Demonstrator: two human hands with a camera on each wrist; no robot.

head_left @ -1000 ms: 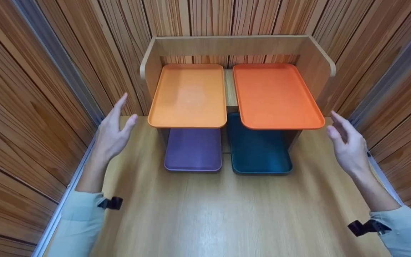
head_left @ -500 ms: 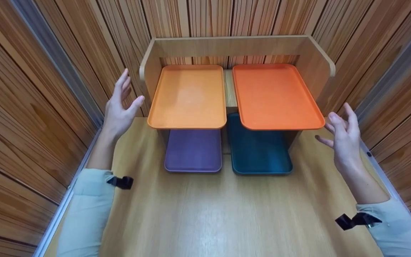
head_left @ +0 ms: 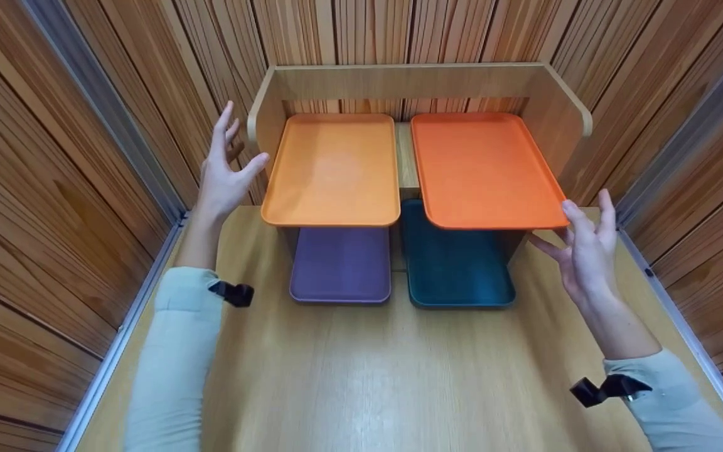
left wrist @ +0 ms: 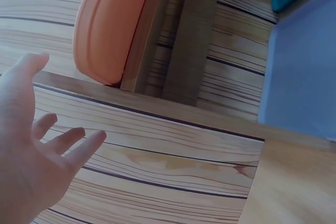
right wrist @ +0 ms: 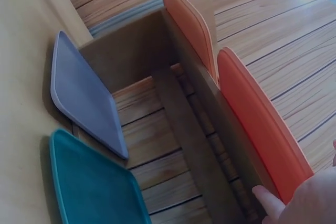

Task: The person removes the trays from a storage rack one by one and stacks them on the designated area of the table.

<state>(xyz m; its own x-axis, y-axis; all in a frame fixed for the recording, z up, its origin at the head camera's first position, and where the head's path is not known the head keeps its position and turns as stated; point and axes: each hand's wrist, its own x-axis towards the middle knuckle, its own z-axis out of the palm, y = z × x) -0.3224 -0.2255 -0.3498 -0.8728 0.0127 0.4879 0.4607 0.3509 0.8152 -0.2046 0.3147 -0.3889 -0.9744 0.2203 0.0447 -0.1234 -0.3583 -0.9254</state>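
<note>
In the head view, a light orange tray (head_left: 331,169) and a deep orange tray (head_left: 487,169) lie side by side on the upper shelf. Below them lie a purple tray (head_left: 340,263) and a dark teal tray (head_left: 460,267). My left hand (head_left: 223,182) is raised beside the light orange tray's left edge, fingers spread, holding nothing; the left wrist view shows a gap to that tray. My right hand (head_left: 584,257) is at the front right corner of the deep orange tray, its thumb overlapping the corner. One fingertip shows below that tray in the right wrist view; contact is unclear.
A wooden two-level shelf (head_left: 408,81) with raised sides and a back rail stands against the plank back wall (head_left: 371,31). Plank walls close in both sides. The wooden tabletop (head_left: 361,370) extends in front. Both upper trays overhang the shelf front.
My left hand has moved forward and right toward the light orange tray. My right hand has spread its fingers and moved left to the deep orange tray's corner. The trays stay put.
</note>
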